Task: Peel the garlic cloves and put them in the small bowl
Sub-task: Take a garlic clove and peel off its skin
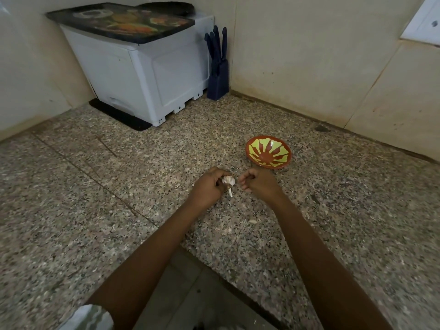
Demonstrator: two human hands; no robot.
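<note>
The left hand (209, 186) grips the garlic (228, 181) steady over the table (119, 186) so the curled right hand (258, 182), just beside it, can pick at the skin, though I cannot tell if it pinches any, and the small bowl (268, 151) waits near, empty.

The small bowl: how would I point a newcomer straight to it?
On the speckled granite counter, look right of centre, just beyond the right hand. The small bowl sits there, the only dish, reddish-brown with a yellow-green sunburst pattern inside.
</note>
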